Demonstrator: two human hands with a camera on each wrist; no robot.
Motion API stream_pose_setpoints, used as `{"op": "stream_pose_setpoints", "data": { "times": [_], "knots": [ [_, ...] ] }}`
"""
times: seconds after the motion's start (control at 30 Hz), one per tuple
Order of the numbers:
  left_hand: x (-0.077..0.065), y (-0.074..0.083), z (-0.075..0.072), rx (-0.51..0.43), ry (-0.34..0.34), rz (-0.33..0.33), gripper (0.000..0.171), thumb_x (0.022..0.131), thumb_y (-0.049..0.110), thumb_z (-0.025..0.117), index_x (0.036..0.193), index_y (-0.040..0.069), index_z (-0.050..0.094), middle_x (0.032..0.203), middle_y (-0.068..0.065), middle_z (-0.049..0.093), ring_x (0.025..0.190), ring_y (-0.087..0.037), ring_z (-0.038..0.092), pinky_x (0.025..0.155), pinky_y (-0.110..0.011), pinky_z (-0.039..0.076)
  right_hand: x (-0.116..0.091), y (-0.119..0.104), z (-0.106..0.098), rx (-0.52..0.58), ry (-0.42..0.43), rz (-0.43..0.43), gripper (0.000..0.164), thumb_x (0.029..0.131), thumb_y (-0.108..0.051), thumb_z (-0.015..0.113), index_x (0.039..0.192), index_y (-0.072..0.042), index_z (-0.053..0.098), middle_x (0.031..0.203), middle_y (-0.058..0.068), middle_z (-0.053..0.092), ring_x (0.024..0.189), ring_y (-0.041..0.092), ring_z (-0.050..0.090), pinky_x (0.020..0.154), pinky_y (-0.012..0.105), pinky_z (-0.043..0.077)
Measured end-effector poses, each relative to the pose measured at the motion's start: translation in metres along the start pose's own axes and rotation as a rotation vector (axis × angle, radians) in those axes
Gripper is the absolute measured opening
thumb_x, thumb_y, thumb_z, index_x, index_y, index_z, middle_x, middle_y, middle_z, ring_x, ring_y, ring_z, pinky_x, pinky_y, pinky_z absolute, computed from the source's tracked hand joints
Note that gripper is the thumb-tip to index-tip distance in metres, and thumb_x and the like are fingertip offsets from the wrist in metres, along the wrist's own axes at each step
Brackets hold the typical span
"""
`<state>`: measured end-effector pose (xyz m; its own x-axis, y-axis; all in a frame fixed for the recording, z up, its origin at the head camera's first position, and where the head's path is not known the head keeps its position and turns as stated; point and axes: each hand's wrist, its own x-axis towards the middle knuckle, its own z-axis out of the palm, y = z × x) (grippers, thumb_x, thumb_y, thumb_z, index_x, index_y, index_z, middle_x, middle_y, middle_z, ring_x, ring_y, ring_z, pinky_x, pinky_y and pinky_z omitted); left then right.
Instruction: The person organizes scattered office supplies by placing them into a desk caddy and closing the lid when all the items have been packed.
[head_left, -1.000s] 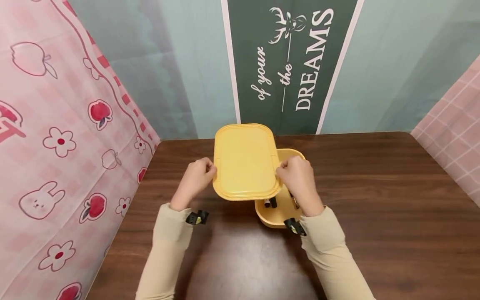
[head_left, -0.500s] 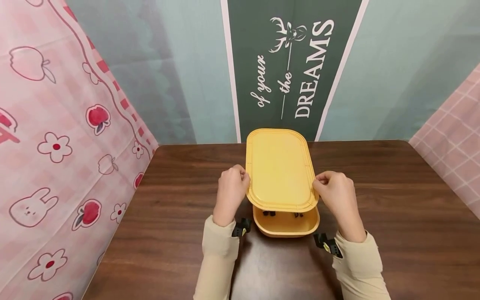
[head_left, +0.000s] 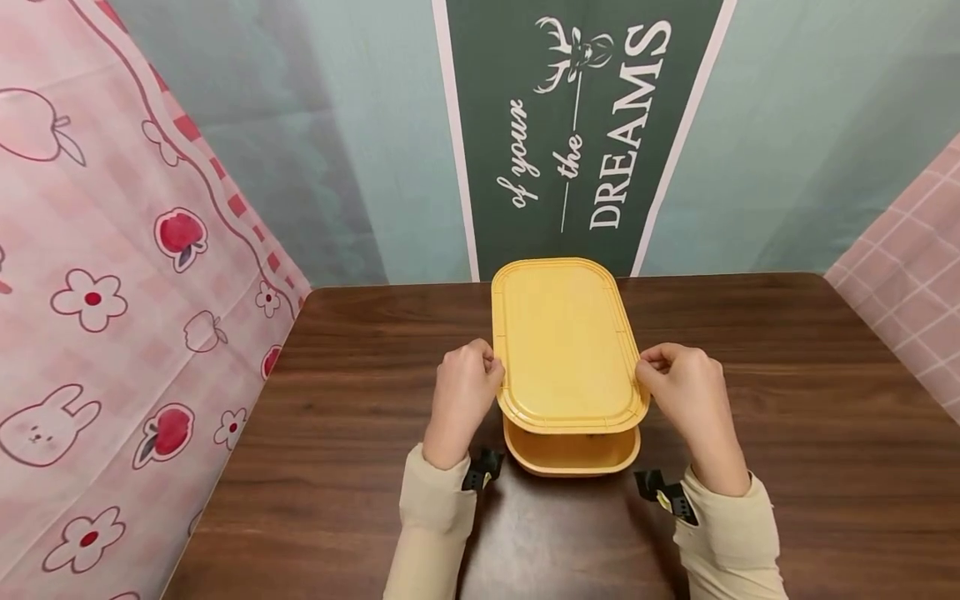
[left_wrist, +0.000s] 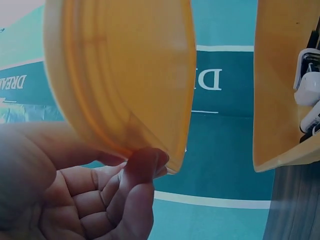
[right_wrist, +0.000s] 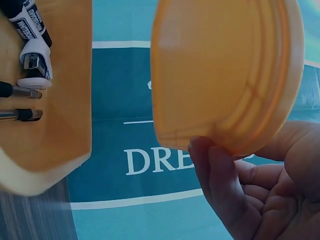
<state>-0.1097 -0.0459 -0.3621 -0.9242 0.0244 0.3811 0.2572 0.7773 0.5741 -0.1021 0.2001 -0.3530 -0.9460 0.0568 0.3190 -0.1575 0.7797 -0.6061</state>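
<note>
A yellow lid [head_left: 566, 342] is pinched at its two long sides, by my left hand [head_left: 461, 396] on one and my right hand [head_left: 690, 400] on the other. It hangs over a yellow box [head_left: 573, 461], covering most of it in the head view; a gap shows between them in both wrist views. Inside the box, in the right wrist view, lie black-and-white whiteboard markers [right_wrist: 25, 22], a small white piece with a metal part [right_wrist: 36, 67], and two slim dark sticks with metal ends [right_wrist: 22, 115]. The head view hides these contents under the lid.
Dark wooden table [head_left: 360, 400] lies under the box and arms. A green-blue cloth [head_left: 375, 142] with printed words hangs along its back edge. Pink patterned cloth [head_left: 112, 350] borders the left side, and pink checked cloth [head_left: 907, 267] the right.
Both hands have carried the lid rightward from beside the box to over it. In the last half second it has lowered slightly toward the near side, hiding more of the contents.
</note>
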Motion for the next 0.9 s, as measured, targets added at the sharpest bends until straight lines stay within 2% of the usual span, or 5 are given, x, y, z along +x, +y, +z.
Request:
{"op": "stream_pose_setpoints", "data": {
  "times": [0.13,0.37,0.6,0.9],
  "knots": [
    [-0.0007,-0.0010,0.0018,0.011,-0.017,0.002,0.012,0.084,-0.001,0.060,0.071,0.001,0.060,0.060,-0.003,0.055,0.044,-0.010,0.041,0.043,-0.020,0.035,-0.0007,0.0009,-0.0007,0.002,-0.002,-0.006,0.015,0.081,-0.003,0.055,0.084,0.004,0.069,0.065,0.007,0.060,0.047,0.015,0.041,0.043,0.024,0.032],
    [-0.0015,0.0010,0.0034,0.046,-0.029,-0.011,0.021,0.083,-0.001,0.059,0.065,0.004,0.050,0.054,0.001,0.037,0.045,-0.012,0.033,0.043,-0.021,0.029,-0.0013,0.0000,-0.0004,-0.011,-0.002,-0.002,0.016,0.082,-0.003,0.054,0.083,0.004,0.068,0.065,0.008,0.060,0.048,0.016,0.042,0.044,0.025,0.033],
    [-0.0018,0.0023,0.0042,0.059,-0.008,-0.005,0.022,0.081,-0.003,0.059,0.064,0.005,0.048,0.055,0.001,0.035,0.046,-0.013,0.034,0.043,-0.023,0.030,-0.0024,-0.0001,0.0000,-0.008,0.015,0.003,0.015,0.082,-0.003,0.054,0.083,0.003,0.068,0.067,0.008,0.061,0.051,0.017,0.045,0.045,0.026,0.036],
    [-0.0027,0.0012,0.0060,0.057,-0.019,-0.002,0.023,0.083,-0.002,0.059,0.064,0.006,0.048,0.055,0.001,0.035,0.045,-0.013,0.033,0.042,-0.022,0.028,-0.0037,0.0009,-0.0009,0.001,0.008,0.002,0.016,0.083,-0.003,0.054,0.084,0.004,0.068,0.067,0.009,0.061,0.049,0.017,0.043,0.044,0.025,0.035]
  ]
}}
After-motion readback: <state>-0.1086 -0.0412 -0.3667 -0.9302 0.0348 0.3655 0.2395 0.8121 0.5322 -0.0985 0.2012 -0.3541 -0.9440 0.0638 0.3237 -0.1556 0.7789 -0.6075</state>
